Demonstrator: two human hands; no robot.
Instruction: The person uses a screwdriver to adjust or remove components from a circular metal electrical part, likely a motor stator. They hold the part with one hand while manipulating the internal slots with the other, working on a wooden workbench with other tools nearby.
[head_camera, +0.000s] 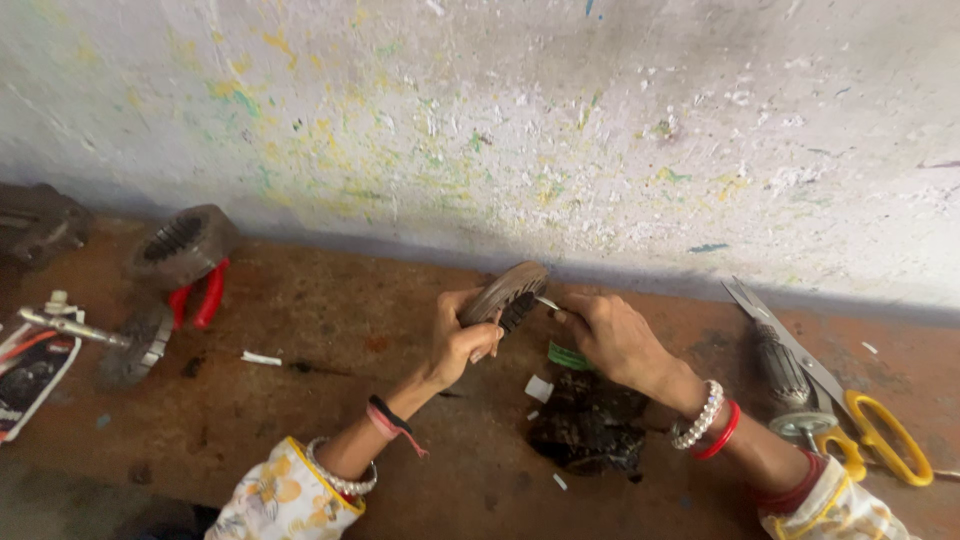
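Left hand (462, 340) holds a toothed gear (508, 292); right hand (612, 335) pokes it with a thin tool (547, 302).

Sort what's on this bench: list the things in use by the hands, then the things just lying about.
In use:
- toothed gear disc, gripped in left hand
- thin metal pick, pinched in right hand

Lying about:
- yellow-handled scissors
- splined shaft
- splined ring
- red-handled pliers
- dark greasy clump

A round, dull grey toothed gear (505, 293) is held tilted above the bench's far edge; a thin metal pick (549, 303) touches its teeth.
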